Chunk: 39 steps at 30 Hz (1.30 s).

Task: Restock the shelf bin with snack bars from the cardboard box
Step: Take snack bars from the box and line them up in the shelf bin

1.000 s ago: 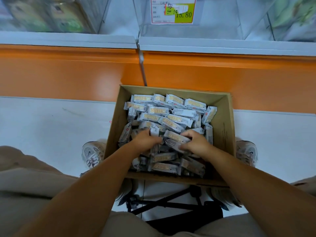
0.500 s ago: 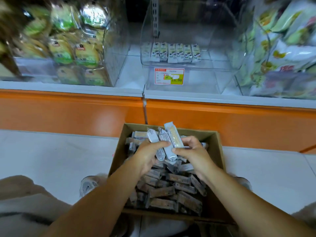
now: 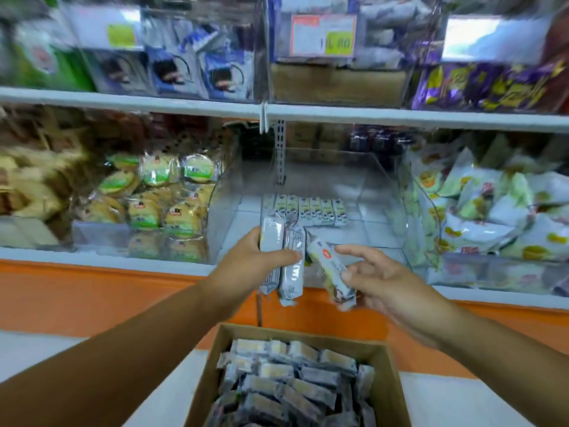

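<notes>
A brown cardboard box (image 3: 205, 377) at the bottom centre holds several white-wrapped snack bars (image 3: 292, 383). My left hand (image 3: 246, 266) grips two upright bars (image 3: 291, 266) in front of the shelf edge. My right hand (image 3: 378, 278) holds one tilted bar (image 3: 331, 272) between thumb and fingers, close beside the left hand's bars. Behind the hands stands a clear plastic shelf bin (image 3: 381, 192) with a row of several bars (image 3: 303, 211) standing at its back.
Neighbouring clear bins hold round green-labelled cakes (image 3: 160, 198) on the left and white and yellow packets (image 3: 492, 211) on the right. An upper shelf (image 3: 338, 115) carries more bins with a price tag (image 3: 321, 35). An orange base panel (image 3: 92, 297) runs below.
Both hands dug into the box, then rose out of it with bars and now hold them up at the front of the shelf bin. My view has tilted upward to the shelves.
</notes>
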Available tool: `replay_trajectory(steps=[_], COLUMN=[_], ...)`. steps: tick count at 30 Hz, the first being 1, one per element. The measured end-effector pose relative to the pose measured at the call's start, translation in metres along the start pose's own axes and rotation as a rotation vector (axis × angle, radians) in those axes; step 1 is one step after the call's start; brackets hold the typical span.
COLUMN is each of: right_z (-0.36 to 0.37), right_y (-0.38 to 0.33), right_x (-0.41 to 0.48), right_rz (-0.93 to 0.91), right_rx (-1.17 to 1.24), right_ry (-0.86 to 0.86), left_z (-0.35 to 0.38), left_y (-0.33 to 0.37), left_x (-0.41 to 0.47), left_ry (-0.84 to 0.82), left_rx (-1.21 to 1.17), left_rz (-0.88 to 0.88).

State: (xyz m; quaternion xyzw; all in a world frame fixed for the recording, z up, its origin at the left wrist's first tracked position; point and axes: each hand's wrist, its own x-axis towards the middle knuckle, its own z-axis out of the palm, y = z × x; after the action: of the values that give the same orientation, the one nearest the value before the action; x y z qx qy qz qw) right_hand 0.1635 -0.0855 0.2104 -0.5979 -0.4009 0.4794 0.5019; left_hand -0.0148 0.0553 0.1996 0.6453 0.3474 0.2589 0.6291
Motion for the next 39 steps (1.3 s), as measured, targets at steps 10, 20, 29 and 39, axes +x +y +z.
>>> replay_trajectory(steps=[10,20,29,39], right_z=[0.003,0.001,0.000,-0.020], right_y=[-0.015,-0.010,-0.007,-0.013], right_x=[0.008,0.015,0.017,0.047], right_rz=[0.006,-0.138,-0.270,-0.384], right_rx=[0.355,-0.045,-0.292,-0.666], right_ry=[-0.037,0.121,0.187,0.543], left_z=[0.012,0.020,0.030,0.013], left_y=[0.023,0.020,0.022,0.045], left_x=[0.020,0.030,0.038,0.051], left_ry=[0.009,0.121,0.154,0.249], left_rx=[-0.152,-0.103,-0.137,0.103], left_rz=[0.087,0.135,0.127,0.251])
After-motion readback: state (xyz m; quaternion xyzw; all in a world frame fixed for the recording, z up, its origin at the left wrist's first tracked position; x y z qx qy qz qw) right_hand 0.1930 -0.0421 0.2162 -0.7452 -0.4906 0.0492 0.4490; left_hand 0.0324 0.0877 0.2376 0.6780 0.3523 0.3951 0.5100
